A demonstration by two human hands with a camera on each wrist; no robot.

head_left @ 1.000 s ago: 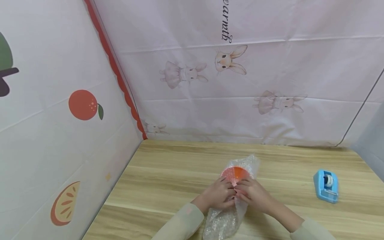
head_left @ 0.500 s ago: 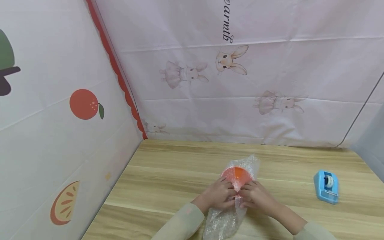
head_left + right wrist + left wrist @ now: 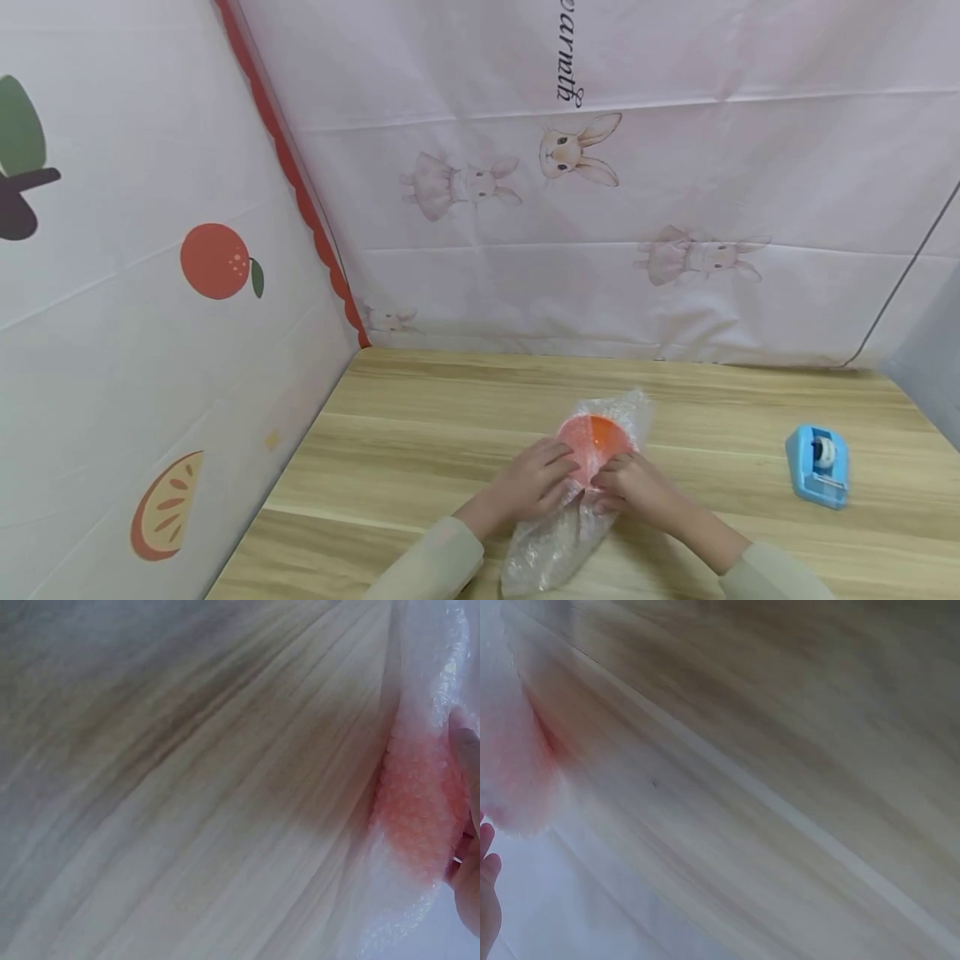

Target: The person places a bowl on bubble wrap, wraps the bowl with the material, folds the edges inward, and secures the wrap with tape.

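A round orange bowl-like object (image 3: 604,433) lies near the front middle of the table, partly covered by clear bubble wrap (image 3: 551,550). The covered part looks pink through the plastic, and one wedge at its far right shows brighter orange. My left hand (image 3: 531,481) rests its fairly straight fingers on the near left side of the wrapped object. On the near right, my right hand (image 3: 641,492) pinches the bubble wrap with bent fingers. In the right wrist view its thumb (image 3: 466,746) presses the wrap (image 3: 424,795). The left wrist view catches only a few fingertips (image 3: 487,847) beside the wrap.
A blue tape dispenser (image 3: 817,467) with a roll of tape stands on the right of the wooden table (image 3: 420,433). Printed cloth walls rise behind (image 3: 480,292) and to the left (image 3: 90,350) of the table.
My left hand has drawn slightly left and its fingers have spread from the right hand's. The near end of the bubble wrap has shifted a little left. The tape dispenser stays put.
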